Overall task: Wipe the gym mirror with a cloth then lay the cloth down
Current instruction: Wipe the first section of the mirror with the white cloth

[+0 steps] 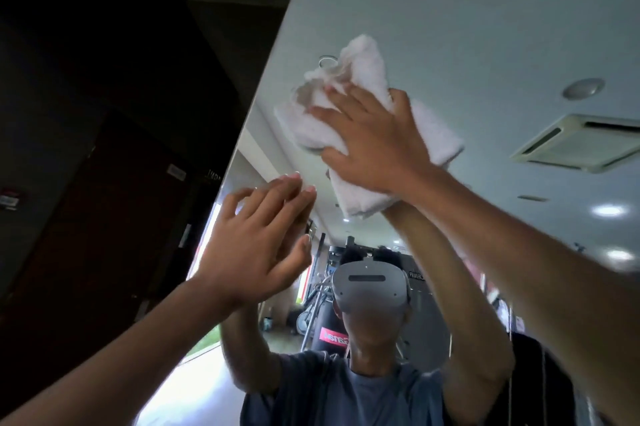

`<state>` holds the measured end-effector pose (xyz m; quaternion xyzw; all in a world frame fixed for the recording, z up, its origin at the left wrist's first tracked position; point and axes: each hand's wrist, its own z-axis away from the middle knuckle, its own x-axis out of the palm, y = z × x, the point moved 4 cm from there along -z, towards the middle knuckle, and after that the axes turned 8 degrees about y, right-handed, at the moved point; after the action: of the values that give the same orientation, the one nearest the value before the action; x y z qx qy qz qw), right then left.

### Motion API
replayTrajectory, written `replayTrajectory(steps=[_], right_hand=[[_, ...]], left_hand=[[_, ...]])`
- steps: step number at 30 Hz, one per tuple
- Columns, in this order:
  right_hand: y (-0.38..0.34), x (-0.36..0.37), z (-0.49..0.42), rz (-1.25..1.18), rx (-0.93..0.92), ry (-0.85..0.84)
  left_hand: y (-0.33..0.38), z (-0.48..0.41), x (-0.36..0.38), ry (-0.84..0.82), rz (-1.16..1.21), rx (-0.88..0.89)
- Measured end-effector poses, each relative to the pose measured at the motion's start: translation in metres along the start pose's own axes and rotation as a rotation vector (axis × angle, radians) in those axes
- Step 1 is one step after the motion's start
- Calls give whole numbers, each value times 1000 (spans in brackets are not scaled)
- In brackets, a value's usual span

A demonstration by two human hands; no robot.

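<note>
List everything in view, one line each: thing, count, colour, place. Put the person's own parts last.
mirror: one, silvery, fills the right side
cloth: one, white, pressed on the mirror, upper middle
wall: one, dark, left of the mirror
vent: one, off-white, reflected at right
lights: at least three, white, reflected at right
punching bag: one, black with red label, reflected low centre
headset: one, grey, reflected low centre
shirt: one, blue-grey, reflected at bottom
left hand: one, fingers straight, at the glass below-left of the cloth
right hand: one, flat on the cloth

Dim left, glary reflections, perhaps soft
</note>
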<state>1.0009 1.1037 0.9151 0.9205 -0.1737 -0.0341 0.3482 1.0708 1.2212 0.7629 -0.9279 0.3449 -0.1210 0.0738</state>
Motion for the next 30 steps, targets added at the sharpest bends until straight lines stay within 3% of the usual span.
replayTrajectory(steps=[3,4,5,9,11,12,14,16,17,19,22,24,28,30], right_hand=[[19,-9,5,-103,-224,-90],[31,-11,3,-108,-224,-96],[46,-12,-3,-98,-154,-84],[57,-5,-26,43,407,122],[17,2,-32,69,486,136],[-7,5,-32,64,410,103],[-47,11,-27,30,83,-5],[-50,3,-27,-61,-203,-106],[-39,1,-32,-93,-252,-129],[-9,4,-48,-101,-111,-109],[-6,12,-71,13,326,92],[-43,17,-80,31,389,133],[-123,21,-64,-96,-204,-70],[-121,14,-52,-165,-371,-180]], left_hand=[[-5,9,0,19,54,-180],[-8,10,1,27,54,-236],[-11,11,2,31,48,-276],[-19,13,8,19,30,-412],[-20,15,9,-2,50,-463],[-21,16,10,-13,60,-461],[-23,19,10,-47,66,-433],[-26,25,11,-77,50,-395],[-27,28,11,-81,43,-377],[-30,35,12,-78,36,-351],[-31,43,13,-54,8,-335],[-32,47,14,-44,2,-351],[-31,54,10,-40,7,-378],[-26,65,8,-43,2,-367]])
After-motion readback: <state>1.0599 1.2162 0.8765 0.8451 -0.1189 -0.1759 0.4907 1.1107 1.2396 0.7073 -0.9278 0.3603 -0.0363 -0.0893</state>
